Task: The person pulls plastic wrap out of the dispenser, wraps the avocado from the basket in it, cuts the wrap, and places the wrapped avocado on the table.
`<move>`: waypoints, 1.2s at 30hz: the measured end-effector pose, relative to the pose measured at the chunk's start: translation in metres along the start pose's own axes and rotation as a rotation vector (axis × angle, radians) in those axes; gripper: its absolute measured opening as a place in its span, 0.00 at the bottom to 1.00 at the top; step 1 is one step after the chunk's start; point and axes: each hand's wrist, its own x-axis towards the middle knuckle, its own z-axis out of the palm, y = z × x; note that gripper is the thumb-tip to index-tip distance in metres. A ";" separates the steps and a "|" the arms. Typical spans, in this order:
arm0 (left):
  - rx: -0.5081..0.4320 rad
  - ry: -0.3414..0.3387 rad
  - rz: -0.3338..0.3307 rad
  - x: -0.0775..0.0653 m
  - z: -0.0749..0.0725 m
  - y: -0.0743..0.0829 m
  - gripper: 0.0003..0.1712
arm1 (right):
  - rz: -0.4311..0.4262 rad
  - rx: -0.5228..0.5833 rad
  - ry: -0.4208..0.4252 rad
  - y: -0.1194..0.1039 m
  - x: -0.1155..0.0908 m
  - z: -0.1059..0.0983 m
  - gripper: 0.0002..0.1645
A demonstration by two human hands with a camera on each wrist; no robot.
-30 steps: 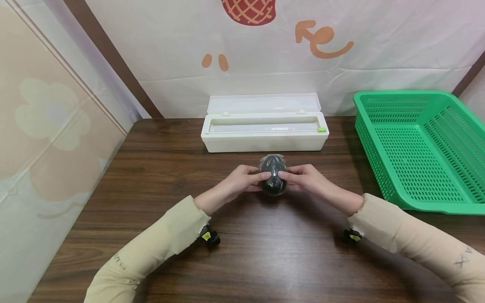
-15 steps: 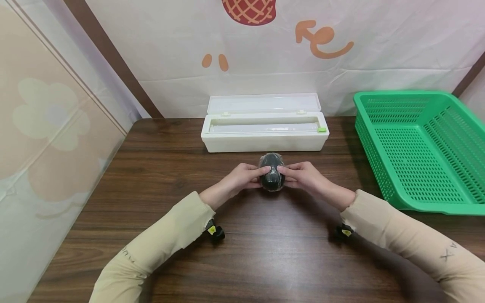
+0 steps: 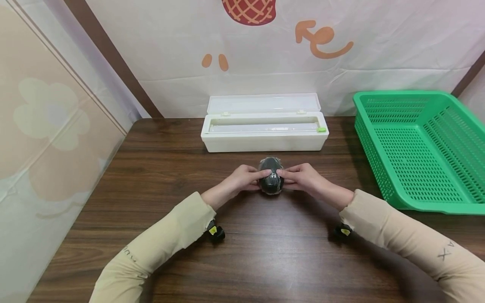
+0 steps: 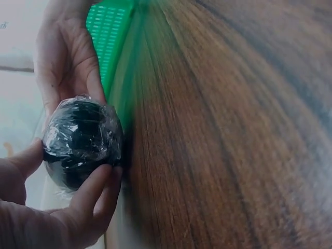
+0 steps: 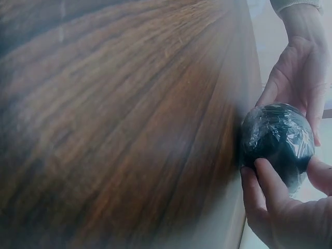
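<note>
A dark, egg-shaped thing wrapped in clear cling film [image 3: 271,183] is held between both hands at the middle of the table. My left hand [image 3: 240,179] grips its left side, thumb on top and fingers lower down. From the right, my right hand [image 3: 306,178] holds it the same way, and the two thumb tips lie close together. The left wrist view shows the crinkled film on the dark thing [image 4: 83,142] with fingertips pressed into it. In the right wrist view the wrapped thing [image 5: 277,137] sits low beside the tabletop.
Behind the hands stands a long white cling film dispenser [image 3: 265,144], its clear lid raised, a roll inside and a green slider at the right end. A green plastic basket [image 3: 379,164] stands at the right. A patterned cloth [image 3: 182,88] hangs behind the dark wooden table [image 3: 242,261].
Both forearms have drawn slightly inward over the last second. The wrapped thing went a little away from me, then came back, and now shows a rounder, smoother far end.
</note>
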 end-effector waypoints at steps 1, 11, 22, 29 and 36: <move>0.025 0.011 0.001 0.000 0.000 0.000 0.29 | 0.002 -0.002 -0.001 0.000 0.000 0.000 0.27; 0.086 0.041 -0.023 0.004 -0.002 0.001 0.30 | 0.002 -0.077 0.010 -0.002 0.002 -0.002 0.29; 0.058 0.030 -0.043 0.003 -0.003 0.003 0.32 | 0.006 -0.036 -0.011 0.002 0.003 -0.003 0.28; 0.071 0.010 -0.047 0.003 -0.005 0.004 0.32 | 0.015 -0.044 -0.038 0.001 0.004 -0.003 0.28; 0.075 -0.028 -0.055 0.005 -0.007 0.004 0.32 | 0.047 -0.045 -0.061 -0.002 0.004 -0.005 0.30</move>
